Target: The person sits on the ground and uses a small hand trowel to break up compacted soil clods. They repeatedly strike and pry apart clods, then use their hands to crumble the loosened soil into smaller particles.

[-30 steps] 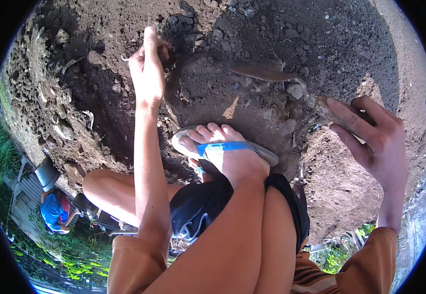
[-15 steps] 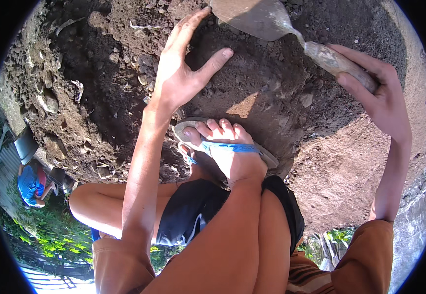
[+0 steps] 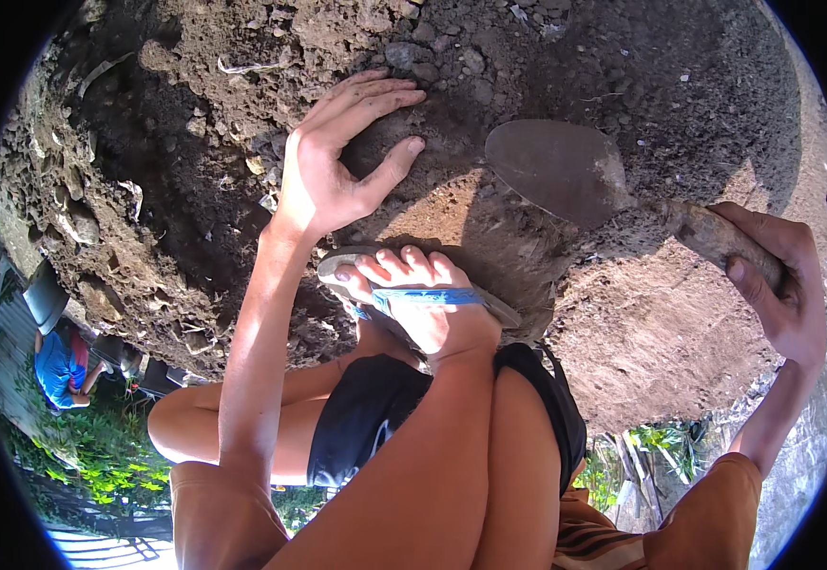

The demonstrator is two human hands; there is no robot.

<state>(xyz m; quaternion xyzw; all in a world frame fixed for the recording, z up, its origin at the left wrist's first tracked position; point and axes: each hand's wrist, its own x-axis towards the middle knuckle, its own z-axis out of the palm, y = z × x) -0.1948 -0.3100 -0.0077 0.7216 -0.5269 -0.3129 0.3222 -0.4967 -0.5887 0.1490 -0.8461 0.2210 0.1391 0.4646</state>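
A trowel [image 3: 558,171] with a wide, rounded metal blade and a worn wooden handle is gripped in my right hand [image 3: 782,275], at the right. Its blade points left, over dark loose soil [image 3: 475,104]. My left hand [image 3: 333,171] rests on or just above the soil left of the blade, fingers stretched out and thumb spread, holding nothing. A gap of soil separates its fingertips from the trowel. Whether the blade touches the ground I cannot tell.
My foot in a sandal with a blue strap [image 3: 430,296] stands just below the left hand. Stones and clods [image 3: 81,223] cover the ground at left. A person in a blue top [image 3: 55,369] is at the far left beside green plants [image 3: 100,465].
The trowel has come nearer to me and down to the right with my right hand. My left hand has also drawn back toward my foot, its fingers off the blade's edge.
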